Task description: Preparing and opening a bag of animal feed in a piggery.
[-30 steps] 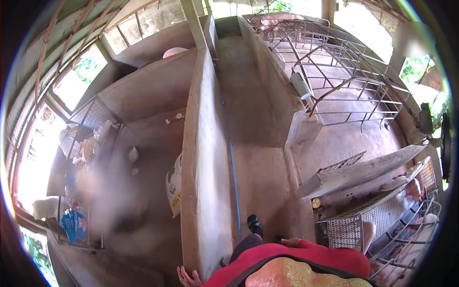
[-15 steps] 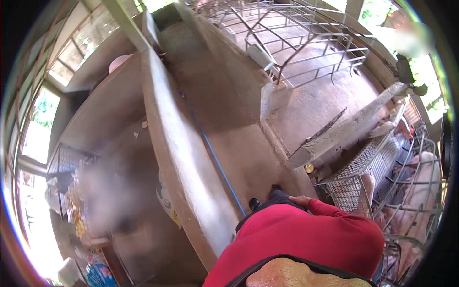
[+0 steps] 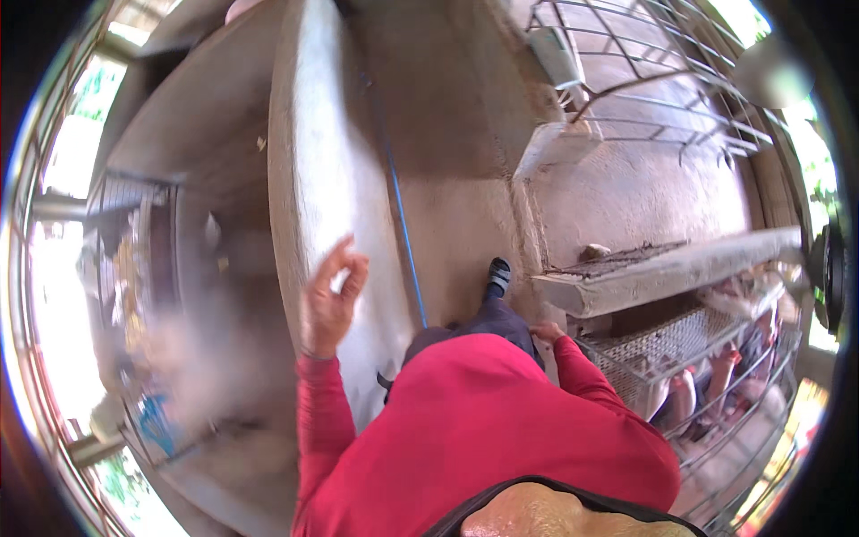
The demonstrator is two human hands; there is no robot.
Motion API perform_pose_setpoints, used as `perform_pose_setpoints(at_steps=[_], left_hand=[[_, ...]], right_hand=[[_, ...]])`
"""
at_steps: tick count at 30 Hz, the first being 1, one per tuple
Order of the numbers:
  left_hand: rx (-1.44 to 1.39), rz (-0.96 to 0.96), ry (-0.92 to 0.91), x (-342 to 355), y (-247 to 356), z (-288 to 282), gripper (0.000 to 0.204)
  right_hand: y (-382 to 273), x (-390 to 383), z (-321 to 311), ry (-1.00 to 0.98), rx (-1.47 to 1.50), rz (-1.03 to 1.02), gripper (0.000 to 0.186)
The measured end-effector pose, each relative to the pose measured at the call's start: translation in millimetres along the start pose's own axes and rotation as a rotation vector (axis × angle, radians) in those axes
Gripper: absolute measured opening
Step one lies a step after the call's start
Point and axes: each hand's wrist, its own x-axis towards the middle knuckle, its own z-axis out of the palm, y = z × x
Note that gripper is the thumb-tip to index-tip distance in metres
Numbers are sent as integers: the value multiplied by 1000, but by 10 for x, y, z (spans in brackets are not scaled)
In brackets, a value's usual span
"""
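Observation:
My left hand (image 3: pixel 331 302) is raised beside the low concrete wall (image 3: pixel 315 179). Its fingers are apart and bent, and nothing is in them. Down by my right thigh hangs my right hand (image 3: pixel 547 333), small in the view, with its fingers loosely stretched and no object visible in it. A blue hose or cord (image 3: pixel 405 233) runs along the walkway floor at the foot of the wall. One foot in a dark sandal (image 3: pixel 499 274) is on the walkway.
A thick concrete ledge (image 3: pixel 671 268) juts out on the right. Below it is a metal-barred pen (image 3: pixel 716 447) with pale pigs, partly hidden by a mesh panel (image 3: pixel 662 345). Metal railings (image 3: pixel 662 98) stand at the far right, near a grey-white container (image 3: pixel 555 58).
My left hand has come into view, raised by the wall. My view has turned and moved along the walkway. One leg has stepped forward, and my right hand stays low at my side.

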Motion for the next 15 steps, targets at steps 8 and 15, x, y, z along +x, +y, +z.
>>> perform_pose_setpoints(at_steps=[8, 15], left_hand=[[-117, 518, -129, 986, 1812, -585, 22], [-237, 487, -82, 1632, 1343, -1492, 20]], right_hand=[[-1040, 536, -1913, 183, -684, -494, 77], [-1393, 1095, -2622, -9, -1018, -385, 90]])
